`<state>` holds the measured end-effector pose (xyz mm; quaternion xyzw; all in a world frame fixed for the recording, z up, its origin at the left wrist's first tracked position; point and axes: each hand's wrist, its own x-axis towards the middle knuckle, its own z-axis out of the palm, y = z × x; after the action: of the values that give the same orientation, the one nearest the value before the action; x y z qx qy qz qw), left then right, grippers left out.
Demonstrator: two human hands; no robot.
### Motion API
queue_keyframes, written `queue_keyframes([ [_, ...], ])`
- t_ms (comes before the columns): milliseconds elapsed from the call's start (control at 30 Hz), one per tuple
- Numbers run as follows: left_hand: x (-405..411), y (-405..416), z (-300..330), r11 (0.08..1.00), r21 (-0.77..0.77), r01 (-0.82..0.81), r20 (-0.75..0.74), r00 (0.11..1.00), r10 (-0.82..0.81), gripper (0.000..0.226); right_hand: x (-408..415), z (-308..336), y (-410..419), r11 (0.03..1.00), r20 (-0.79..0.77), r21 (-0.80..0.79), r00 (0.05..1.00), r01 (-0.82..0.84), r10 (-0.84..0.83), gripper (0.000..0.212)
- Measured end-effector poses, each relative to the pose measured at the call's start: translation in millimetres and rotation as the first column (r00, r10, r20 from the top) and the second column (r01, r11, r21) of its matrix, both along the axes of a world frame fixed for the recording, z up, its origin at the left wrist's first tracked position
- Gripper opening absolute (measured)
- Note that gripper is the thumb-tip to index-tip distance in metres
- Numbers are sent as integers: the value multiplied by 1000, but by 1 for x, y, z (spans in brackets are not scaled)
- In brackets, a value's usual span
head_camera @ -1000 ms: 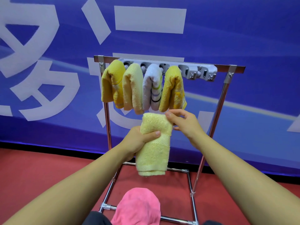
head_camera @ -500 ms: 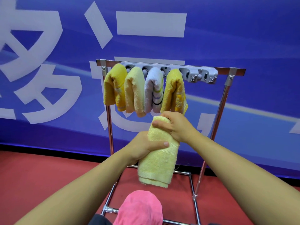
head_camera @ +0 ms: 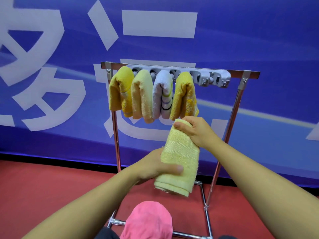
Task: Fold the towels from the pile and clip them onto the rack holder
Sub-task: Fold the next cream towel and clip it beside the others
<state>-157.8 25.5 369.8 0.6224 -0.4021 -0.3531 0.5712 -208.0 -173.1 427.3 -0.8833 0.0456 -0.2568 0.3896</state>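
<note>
Both hands grip one folded pale yellow towel (head_camera: 179, 159) below the rack (head_camera: 231, 118): right hand (head_camera: 195, 130) closed on its top end, left hand (head_camera: 155, 167) wrapped round the lower part. Four towels hang clipped in the holder (head_camera: 212, 78) (two right slots bare). Pink towel (head_camera: 148, 219) lies near bottom.

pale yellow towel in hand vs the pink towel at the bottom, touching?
Apart. The head view shows red floor and a rack bar between the lower edge of the pale yellow towel and the top of the pink towel. Both hands grip only the yellow one.
</note>
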Motion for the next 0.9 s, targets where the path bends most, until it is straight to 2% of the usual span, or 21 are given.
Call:
queue_keyframes([
  [67, 3, -3, 6, 999, -35, -16, -77, 997, 13, 38, 1, 2, 4, 998, -26, 6, 998, -62, 62, 28],
  [200, 4, -14, 4, 997, -5, -76, -41, 996, 76, 34, 9, 0, 8, 993, -81, -74, 993, -97, 91, 38],
  [300, 12, -20, -2, 981, -15, -195, -76, 978, 193, 32, 12, -6, 6, 989, -33, -142, 998, 41, -46, 34],
  [433, 22, -30, -3, 882, -43, -470, 0, 882, 471, 27, 5, -10, 11, 958, 140, -48, 951, 283, -274, 32],
  [533, 27, -35, 2, 789, -86, -608, 37, 789, 613, 29, 4, -23, 19, 955, 2, 12, 955, 296, -296, 44],
  [600, 25, -37, 6, 780, -112, -616, 29, 782, 622, 26, 6, -32, 25, 971, -95, 80, 971, 225, -217, 49],
  [667, 22, -38, 12, 816, -114, -566, -4, 822, 570, 24, 5, -36, 34, 980, -133, 145, 984, 135, -116, 39],
  [800, 16, -42, 20, 904, -149, -402, -159, 912, 379, 28, 1, -32, 39, 973, -93, 225, 995, 47, -27, 31],
  [900, 12, -44, 26, 917, -156, -367, -169, 925, 341, 29, -2, -29, 35, 969, -31, 239, 998, 63, -57, 25],
])
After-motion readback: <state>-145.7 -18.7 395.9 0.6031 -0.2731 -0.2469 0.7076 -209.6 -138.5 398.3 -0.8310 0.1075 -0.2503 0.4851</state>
